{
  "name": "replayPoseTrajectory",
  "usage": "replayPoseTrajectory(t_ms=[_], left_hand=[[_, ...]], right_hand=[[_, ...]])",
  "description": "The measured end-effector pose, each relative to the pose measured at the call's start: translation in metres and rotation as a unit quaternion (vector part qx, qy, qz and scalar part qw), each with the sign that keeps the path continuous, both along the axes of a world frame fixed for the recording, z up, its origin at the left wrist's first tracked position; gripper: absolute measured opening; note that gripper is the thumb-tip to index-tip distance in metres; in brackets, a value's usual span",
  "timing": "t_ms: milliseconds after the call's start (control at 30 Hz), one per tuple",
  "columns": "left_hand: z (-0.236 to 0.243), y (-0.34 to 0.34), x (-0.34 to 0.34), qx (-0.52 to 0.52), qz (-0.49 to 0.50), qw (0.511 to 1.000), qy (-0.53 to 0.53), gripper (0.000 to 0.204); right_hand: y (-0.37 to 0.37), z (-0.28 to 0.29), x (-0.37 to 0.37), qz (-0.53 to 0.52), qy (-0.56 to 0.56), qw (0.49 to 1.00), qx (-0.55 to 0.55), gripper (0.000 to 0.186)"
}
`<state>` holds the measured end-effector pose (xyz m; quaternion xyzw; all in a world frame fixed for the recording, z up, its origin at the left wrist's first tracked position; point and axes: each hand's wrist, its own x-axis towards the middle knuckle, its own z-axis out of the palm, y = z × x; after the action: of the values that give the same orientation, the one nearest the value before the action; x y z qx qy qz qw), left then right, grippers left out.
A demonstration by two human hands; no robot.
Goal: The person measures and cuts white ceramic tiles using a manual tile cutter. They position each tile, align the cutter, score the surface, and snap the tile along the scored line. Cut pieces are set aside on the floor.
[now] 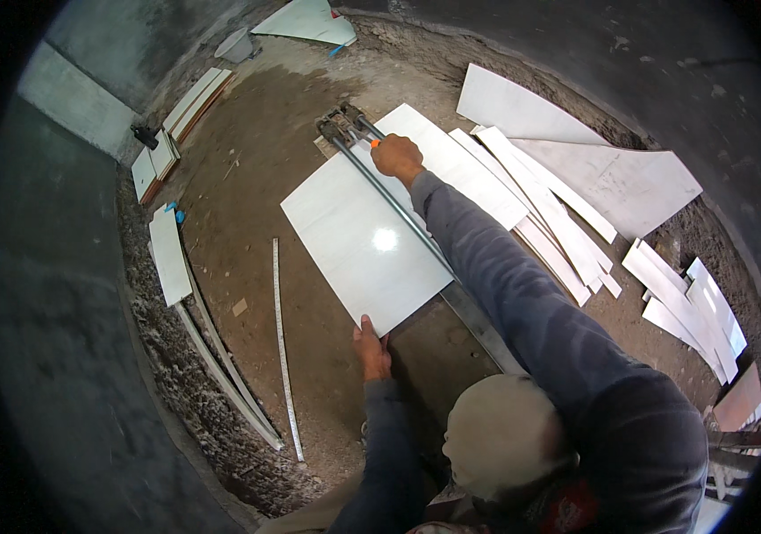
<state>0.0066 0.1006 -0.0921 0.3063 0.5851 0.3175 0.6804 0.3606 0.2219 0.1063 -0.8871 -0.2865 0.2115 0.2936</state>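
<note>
A large glossy white tile [345,240] lies in a manual tile cutter [384,187] with two long metal rails. My right hand [396,158] reaches to the far end of the rails, closed on the cutter's handle, which shows a small orange part. My left hand [372,354] grips the tile's near left corner. Another white tile [452,169] lies just to the right of the cutter. A long, narrow measuring strip [283,347] lies on the dirty floor to the left.
Cut white pieces [545,209] and strips [683,303] lie on the right. Tile stacks [153,169] and long strips [167,254] line the left wall. A grey bucket [234,46] stands at the back. A head in a beige cap [505,436] fills the lower middle. Dark rough walls surround the floor.
</note>
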Motion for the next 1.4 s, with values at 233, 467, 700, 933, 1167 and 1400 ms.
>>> replayPoseTrajectory(t_ms=[233,467,700,933,1167,1400], left_hand=[[0.004,-0.003,0.001,0.006,0.010,1.000,-0.029,0.044],[0.008,-0.007,0.003,0.016,0.014,0.998,-0.054,0.047],[0.002,-0.004,0.000,0.004,0.014,0.998,-0.056,0.048],[0.006,-0.006,0.003,0.015,0.006,0.999,-0.044,0.045],[0.001,-0.004,0.000,0.013,-0.001,0.999,-0.036,0.045],[-0.006,-0.002,-0.007,-0.008,-0.001,1.000,0.020,0.047]], right_hand=[[-0.004,-0.012,-0.002,-0.019,-0.005,0.999,0.048,0.034],[-0.009,-0.019,0.001,-0.001,0.011,0.997,0.074,0.039],[-0.013,-0.021,-0.003,-0.012,0.007,0.994,0.104,0.040],[-0.006,-0.024,0.003,-0.006,-0.016,0.996,0.089,0.037],[0.019,-0.005,0.008,-0.002,0.012,0.995,0.102,0.040],[-0.019,-0.042,0.029,-0.005,0.041,0.974,0.224,0.061]])
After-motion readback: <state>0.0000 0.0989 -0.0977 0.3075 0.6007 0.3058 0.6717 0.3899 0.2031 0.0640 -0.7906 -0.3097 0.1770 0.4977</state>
